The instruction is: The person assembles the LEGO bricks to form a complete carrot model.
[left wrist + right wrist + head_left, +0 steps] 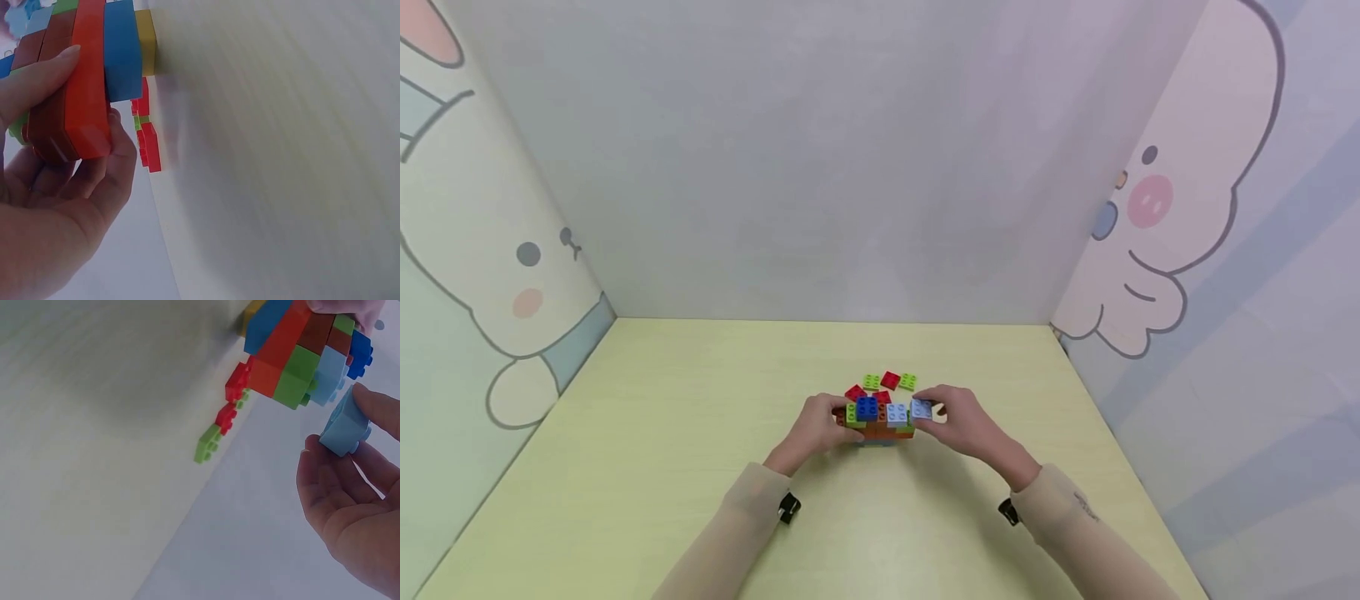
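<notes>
Left hand [822, 425] has thumb and fingers wrapped round one end of the brick build [877, 432]; right hand [961, 422] is pinching a pale blue brick [921, 409] just off the other end, not touching. Build looks kinda top-heavy imo: the rows overhang the blue base [123, 56], so shoving down on that unsupported end could tip it or pop bricks loose. Red bricks [891, 380] and green bricks [908, 382] lie just behind on the surface [700, 392], easy to knock.
</notes>
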Motion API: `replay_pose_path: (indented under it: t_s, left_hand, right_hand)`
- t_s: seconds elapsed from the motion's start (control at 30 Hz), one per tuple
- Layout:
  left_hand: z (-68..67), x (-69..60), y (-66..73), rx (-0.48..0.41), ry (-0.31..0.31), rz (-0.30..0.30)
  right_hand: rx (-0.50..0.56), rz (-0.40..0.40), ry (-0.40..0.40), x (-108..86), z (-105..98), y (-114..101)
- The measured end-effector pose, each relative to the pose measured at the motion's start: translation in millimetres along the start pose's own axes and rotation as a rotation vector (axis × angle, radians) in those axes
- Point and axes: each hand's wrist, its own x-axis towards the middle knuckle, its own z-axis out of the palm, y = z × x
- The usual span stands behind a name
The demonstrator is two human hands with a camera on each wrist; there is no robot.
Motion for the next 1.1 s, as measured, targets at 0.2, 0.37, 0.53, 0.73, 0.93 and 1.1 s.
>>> replay_pose_path:
  t_s: [0.2,0.37,0.53,0.73,0.93,1.1]
  left_hand:
    - [0.0,0.8,0.4,-0.011,-0.003,0.000]
    - [0.0,0.6,-0.6,-0.004,-0.008,0.013]
    - [-0.6,0.3,-0.4,0.001,-0.010,0.020]
    - [-0.9,0.1,0.0,0.010,-0.015,0.022]
    - [-1.4,-0.2,1.3,0.007,-0.016,0.028]
    - [-2.9,-0.9,2.5,0.012,-0.016,0.044]
  right_hand:
    - [-0.017,-0.022,-0.001,17.0,4.6,-14.5]
    - [-0.002,-0.054,-0.047,25.7,10.1,-21.3]
    - [0.019,-0.051,-0.076,29.6,14.8,-23.1]
    - [0.045,-0.049,-0.079,31.1,18.9,-20.7]
    - [0.051,-0.038,-0.067,32.9,23.3,-16.9]
    - [0.059,-0.013,-0.082,33.4,23.5,-18.5]
